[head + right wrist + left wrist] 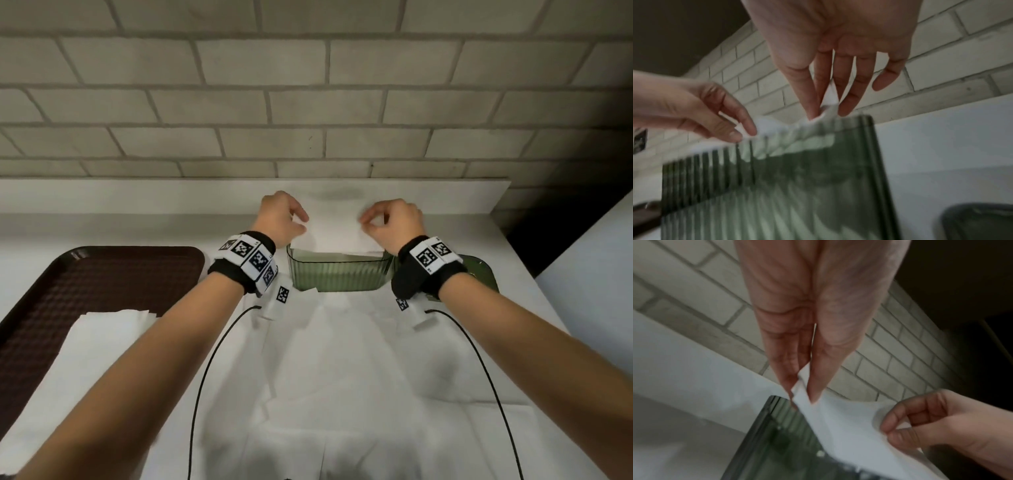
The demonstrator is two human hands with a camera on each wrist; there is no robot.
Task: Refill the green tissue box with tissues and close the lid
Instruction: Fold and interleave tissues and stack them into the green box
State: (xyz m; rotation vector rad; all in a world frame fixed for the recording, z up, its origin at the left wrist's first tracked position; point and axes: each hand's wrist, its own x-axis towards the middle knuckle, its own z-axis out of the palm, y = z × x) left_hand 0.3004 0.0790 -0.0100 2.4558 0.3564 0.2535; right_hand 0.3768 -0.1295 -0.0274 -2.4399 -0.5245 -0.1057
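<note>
The green tissue box (337,274) looks like translucent plastic, its walls ribbed with fine upright flutes and faintly glossy, so the white paper behind shows through in broken stripes. Beside it the lid (479,269) has the same green, shiny plastic look. The tissue (334,228) held over the box is thin, soft, matt white paper that creases where it is pinched. The stack of tissues (102,339) lies equally matt on a dark brown tray (102,270) of plastic with a pebbled, textured floor. The tabletop (102,205) is smooth and white with a dull sheen. The brick wall (308,102) is pale, rough and matt. The wristbands (239,265) are black cloth.
</note>
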